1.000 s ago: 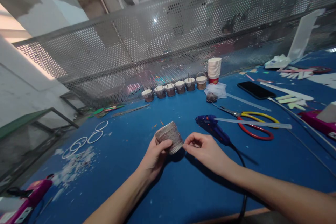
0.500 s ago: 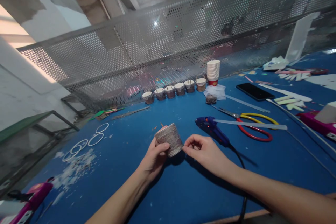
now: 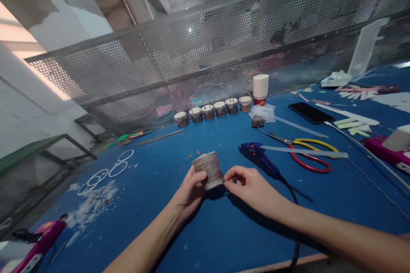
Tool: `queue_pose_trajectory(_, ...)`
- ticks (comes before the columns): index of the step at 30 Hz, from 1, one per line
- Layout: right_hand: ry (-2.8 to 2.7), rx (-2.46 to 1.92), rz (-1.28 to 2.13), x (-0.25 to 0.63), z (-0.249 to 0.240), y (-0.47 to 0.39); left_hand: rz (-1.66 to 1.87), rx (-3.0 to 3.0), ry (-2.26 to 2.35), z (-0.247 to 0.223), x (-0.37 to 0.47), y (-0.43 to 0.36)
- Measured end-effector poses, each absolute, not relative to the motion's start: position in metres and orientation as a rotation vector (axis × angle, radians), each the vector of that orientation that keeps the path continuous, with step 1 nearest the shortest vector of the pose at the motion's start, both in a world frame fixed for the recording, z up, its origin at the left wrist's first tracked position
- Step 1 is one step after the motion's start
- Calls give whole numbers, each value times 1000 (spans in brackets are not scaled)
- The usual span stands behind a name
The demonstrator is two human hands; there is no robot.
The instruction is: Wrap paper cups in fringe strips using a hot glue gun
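Your left hand clasps a tilted, cord-wrapped cup just below the centre of the frame, as your right hand presses thumb and forefinger together at the cup's lower right edge, any strand between them too small to make out. A blue glue gun lies right of centre on the blue desk, near red-and-yellow-handled scissors, with six small cups lined up above centre.

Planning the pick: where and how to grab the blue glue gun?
Probably by the handle, right hand coming from the near side: the handle slants nearer and rightward, away from the nozzle and below the glue stick.
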State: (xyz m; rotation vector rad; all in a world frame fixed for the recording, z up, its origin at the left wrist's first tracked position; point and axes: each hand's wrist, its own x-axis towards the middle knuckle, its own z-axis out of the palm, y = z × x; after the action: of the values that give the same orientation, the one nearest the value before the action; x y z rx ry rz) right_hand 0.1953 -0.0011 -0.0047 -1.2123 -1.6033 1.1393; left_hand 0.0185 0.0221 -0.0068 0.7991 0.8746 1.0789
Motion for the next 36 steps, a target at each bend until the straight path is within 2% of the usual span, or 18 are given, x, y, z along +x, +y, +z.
queue_pose_trajectory(30, -1629, -1252, 1091, 201, -8, -5, 1086, 798, 875, -8, 20, 20)
queue_pose_trajectory(36, -1726, -1257, 923, 239, 3, -19, 1154, 786, 902, -4, 19, 21)
